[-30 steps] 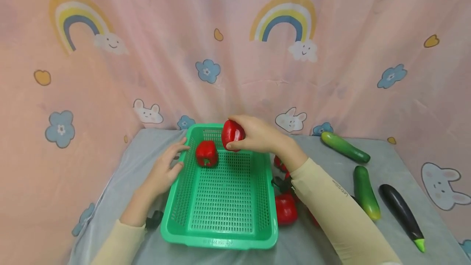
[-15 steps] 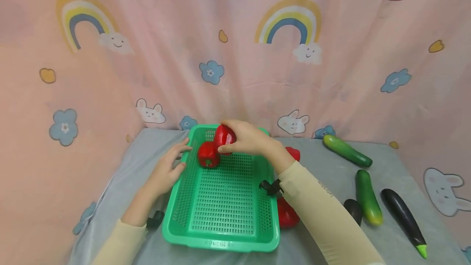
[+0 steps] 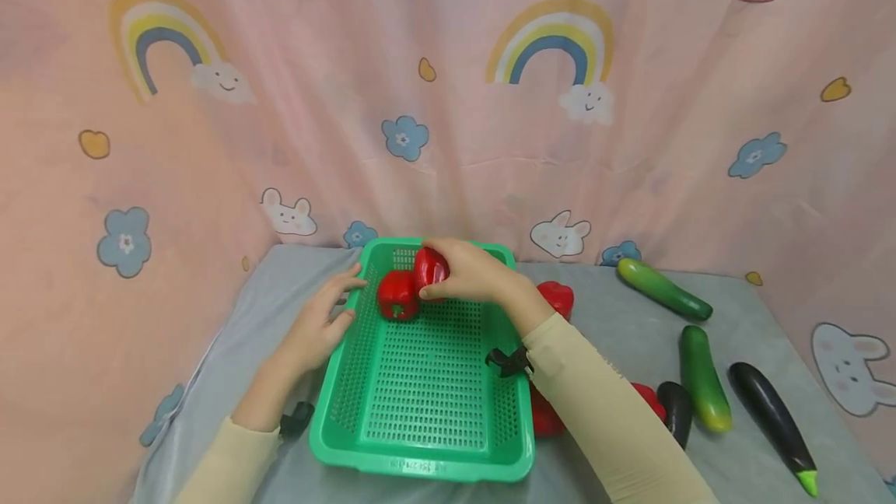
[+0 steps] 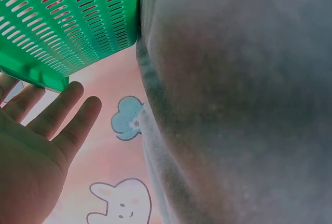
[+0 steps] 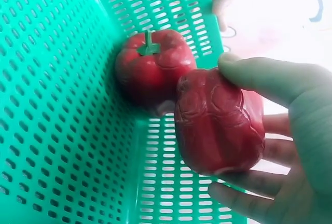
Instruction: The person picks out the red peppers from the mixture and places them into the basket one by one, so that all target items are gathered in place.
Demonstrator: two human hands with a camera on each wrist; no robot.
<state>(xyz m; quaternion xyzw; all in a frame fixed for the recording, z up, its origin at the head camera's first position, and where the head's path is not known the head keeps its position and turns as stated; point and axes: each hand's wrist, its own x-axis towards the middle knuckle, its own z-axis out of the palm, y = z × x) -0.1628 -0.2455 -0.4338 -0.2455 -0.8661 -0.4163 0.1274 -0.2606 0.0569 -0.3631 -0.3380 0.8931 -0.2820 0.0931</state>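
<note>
My right hand (image 3: pixel 467 272) grips a red bell pepper (image 3: pixel 429 269) inside the far part of a green plastic basket (image 3: pixel 421 467). In the right wrist view the thumb and fingers wrap this held pepper (image 5: pixel 220 125), which is beside another red bell pepper (image 5: pixel 155 66) with a green stem. That second pepper (image 3: pixel 397 295) sits in the basket's far left corner. Along the basket's left rim, my left hand (image 3: pixel 315 325) rests with fingers extended. The left wrist view has its fingertips at the rim, and the palm (image 4: pixel 28 167) holds nothing.
Right of the basket lie more red peppers (image 3: pixel 556 298), partly hidden by my right arm. Further right are two green cucumber-like vegetables (image 3: pixel 663 290), a long dark eggplant (image 3: pixel 770 418) and another dark vegetable (image 3: pixel 675 411). A pink patterned curtain (image 3: pixel 462 115) hangs behind the grey-covered table (image 3: pixel 595 333).
My right hand has moved left and lowered the held pepper next to the one in the basket. The left hand stays at the rim. The view has shifted slightly.
</note>
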